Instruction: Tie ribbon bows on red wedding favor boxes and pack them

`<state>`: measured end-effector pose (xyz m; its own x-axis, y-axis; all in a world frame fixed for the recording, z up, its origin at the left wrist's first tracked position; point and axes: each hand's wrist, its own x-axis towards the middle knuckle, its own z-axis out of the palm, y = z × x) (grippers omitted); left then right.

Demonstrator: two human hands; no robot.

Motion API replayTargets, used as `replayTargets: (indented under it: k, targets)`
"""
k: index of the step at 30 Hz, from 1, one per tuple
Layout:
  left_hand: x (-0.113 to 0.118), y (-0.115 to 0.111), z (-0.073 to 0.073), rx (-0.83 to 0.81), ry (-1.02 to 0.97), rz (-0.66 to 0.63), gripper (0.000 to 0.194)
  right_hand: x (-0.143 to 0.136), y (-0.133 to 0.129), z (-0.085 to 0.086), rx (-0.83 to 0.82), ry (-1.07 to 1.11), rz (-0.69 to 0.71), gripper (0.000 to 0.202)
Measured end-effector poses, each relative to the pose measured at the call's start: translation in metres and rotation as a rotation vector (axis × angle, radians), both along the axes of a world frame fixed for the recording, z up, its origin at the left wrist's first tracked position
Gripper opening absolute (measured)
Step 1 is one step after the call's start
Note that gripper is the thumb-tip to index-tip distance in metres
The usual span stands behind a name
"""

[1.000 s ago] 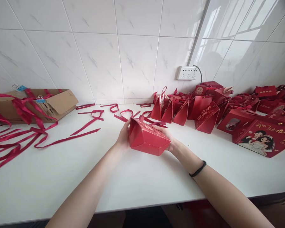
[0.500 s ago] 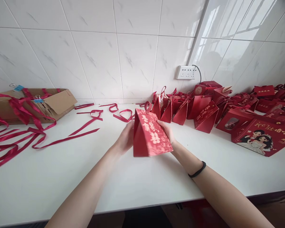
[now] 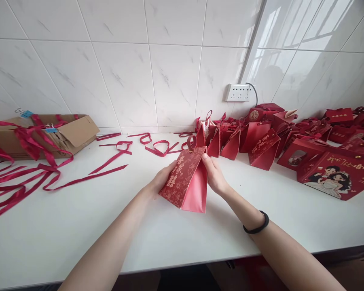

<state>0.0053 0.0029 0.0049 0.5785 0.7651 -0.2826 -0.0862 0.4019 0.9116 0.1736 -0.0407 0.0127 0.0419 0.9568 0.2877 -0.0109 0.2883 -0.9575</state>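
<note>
Between my hands is a red gift box [image 3: 178, 178] with gold characters on its front and a ribbon loop [image 3: 191, 143] at its top. It narrows upward like a tent, and its plain side panel faces toward me on the right. My left hand [image 3: 164, 176] grips the left edge, its fingers partly hidden behind the box. My right hand [image 3: 214, 173] pinches the upper right edge, thumb in front. A black band circles the right wrist.
Loose red ribbons [image 3: 109, 171] lie on the white table [image 3: 133, 250] at left, beside a cardboard box [image 3: 79, 133] with clips. Several red gift boxes [image 3: 263, 149] stand at right, including one with a cartoon couple [image 3: 336, 178]. A power strip [image 3: 238, 93] is on the tiled wall.
Both hands have turned the gift box, so its printed front now faces left and its plain right side shows. The right thumb sits on the upper right edge.
</note>
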Motion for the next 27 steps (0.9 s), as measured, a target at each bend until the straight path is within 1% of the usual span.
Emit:
replayTargets:
  k: [2, 4, 6, 8, 9, 11, 13, 15, 18, 20, 21, 23, 27]
  targets:
    - [0.001, -0.001, -0.001, 0.005, -0.008, -0.022, 0.049, -0.001, -0.002, 0.001, 0.021, 0.03, 0.036, 0.051]
    - [0.003, -0.002, -0.002, 0.029, -0.052, 0.032, 0.044, -0.001, -0.004, 0.004, 0.059, 0.04, 0.042, 0.048]
    - [0.004, -0.002, -0.002, 0.124, -0.108, 0.169, 0.04, 0.0, -0.004, 0.007, 0.084, 0.04, -0.01, 0.044]
    - [0.004, -0.002, -0.001, 0.276, -0.144, 0.331, 0.034, 0.002, -0.003, 0.008, 0.071, 0.036, -0.094, 0.04]
    - [0.003, -0.003, 0.0, 0.35, -0.149, 0.382, 0.031, 0.003, -0.002, 0.009, 0.055, 0.03, -0.123, 0.038]
    - [0.0, -0.003, 0.004, 0.453, -0.157, 0.421, 0.027, 0.005, 0.0, 0.009, 0.03, 0.0, -0.133, 0.037]
    - [-0.004, -0.004, 0.011, 0.495, -0.17, 0.385, 0.028, 0.005, 0.001, 0.009, 0.027, -0.034, -0.108, 0.038]
    - [-0.01, -0.006, 0.021, 0.518, -0.161, 0.318, 0.034, 0.004, -0.001, 0.01, 0.032, -0.066, -0.089, 0.039]
    - [-0.019, -0.011, 0.037, 0.518, -0.108, 0.141, 0.043, 0.001, -0.005, 0.013, 0.046, -0.116, -0.017, 0.041]
    - [-0.023, -0.013, 0.046, 0.494, -0.077, 0.035, 0.04, -0.001, -0.007, 0.015, 0.048, -0.144, 0.04, 0.042]
    - [-0.025, -0.014, 0.048, 0.484, -0.067, 0.011, 0.038, -0.002, -0.008, 0.016, 0.046, -0.149, 0.061, 0.042]
    - [-0.026, -0.016, 0.051, 0.478, -0.045, 0.015, 0.034, -0.002, -0.008, 0.016, 0.045, -0.151, 0.079, 0.041]
    - [-0.026, -0.019, 0.054, 0.534, 0.07, 0.107, 0.035, -0.002, -0.008, 0.015, 0.066, -0.151, 0.102, 0.04]
